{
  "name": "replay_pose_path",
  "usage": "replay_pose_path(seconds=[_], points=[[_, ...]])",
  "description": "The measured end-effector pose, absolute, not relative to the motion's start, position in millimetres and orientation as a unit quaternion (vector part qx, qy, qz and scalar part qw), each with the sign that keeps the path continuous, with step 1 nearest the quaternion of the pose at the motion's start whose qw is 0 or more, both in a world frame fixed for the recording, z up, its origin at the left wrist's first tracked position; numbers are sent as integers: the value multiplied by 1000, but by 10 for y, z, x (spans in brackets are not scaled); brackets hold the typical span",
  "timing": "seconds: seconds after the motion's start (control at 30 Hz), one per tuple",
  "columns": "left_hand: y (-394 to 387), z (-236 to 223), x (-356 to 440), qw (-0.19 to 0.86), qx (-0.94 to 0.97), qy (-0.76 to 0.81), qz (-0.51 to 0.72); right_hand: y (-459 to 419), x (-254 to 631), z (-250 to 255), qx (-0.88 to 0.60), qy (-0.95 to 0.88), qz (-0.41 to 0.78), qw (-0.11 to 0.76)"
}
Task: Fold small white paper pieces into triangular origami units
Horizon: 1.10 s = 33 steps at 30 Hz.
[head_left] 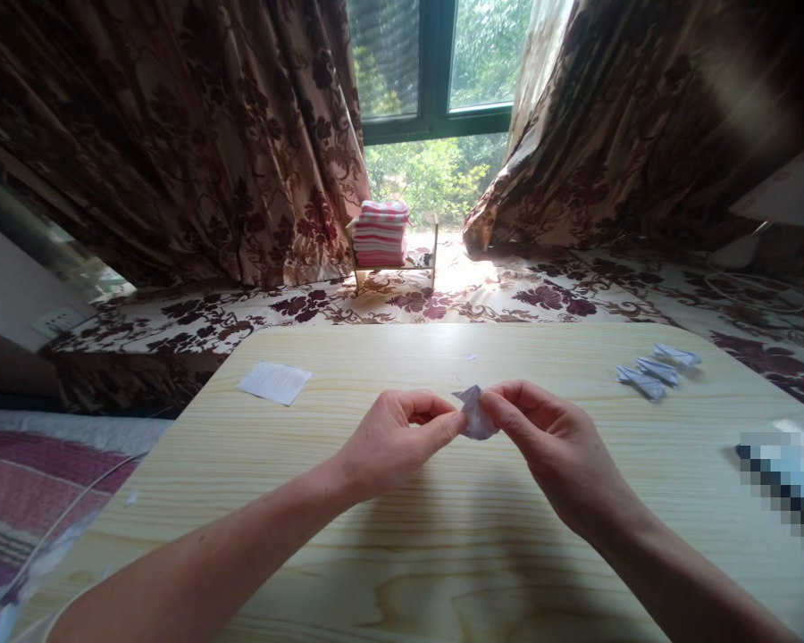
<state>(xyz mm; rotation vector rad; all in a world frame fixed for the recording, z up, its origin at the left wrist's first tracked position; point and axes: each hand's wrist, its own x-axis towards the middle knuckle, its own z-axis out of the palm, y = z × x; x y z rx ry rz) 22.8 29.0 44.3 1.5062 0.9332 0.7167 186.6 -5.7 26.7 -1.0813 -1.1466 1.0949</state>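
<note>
A small piece of folded paper (479,421), whitish with a pointed tip at its upper left, is held up over the middle of the table. My left hand (408,429) pinches its left side between thumb and fingers. On the other side, my right hand (532,420) grips the right edge with its thumb and forefinger. Several folded paper pieces (657,371) lie close together at the table's right. To the left rests a flat sheet of printed paper (276,382).
The pale wood-grain table (295,572) has a blurred-out device (787,478) at its right edge and a paper scrap (471,357) toward the back. Behind it, folded striped towels (381,234) sit on a small stand before the window. A lamp (783,192) stands far right.
</note>
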Motion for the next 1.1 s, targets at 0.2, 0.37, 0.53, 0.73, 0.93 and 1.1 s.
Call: replay_pose_path(seconds=[0.2,0.37,0.53,0.73,0.93,1.1], points=[[274,470,234,550,651,407,329,-48,1877,327,-477,-498,482,541],[213,530,245,512,671,413,343,-69,1878,331,-488,-521,468,521],[174,532,248,486,693,417,331,-98,1852,317,-494,-539,436,525],[343,640,152,452,718,440,295,-56,1902,341,-496,-530,477,496],[379,616,143,486,712,400,312,-85,1878,356,-491,-554,486,465],[352,565,171,538,669,412,304,-81,1860,362,-493,-574,477,447]])
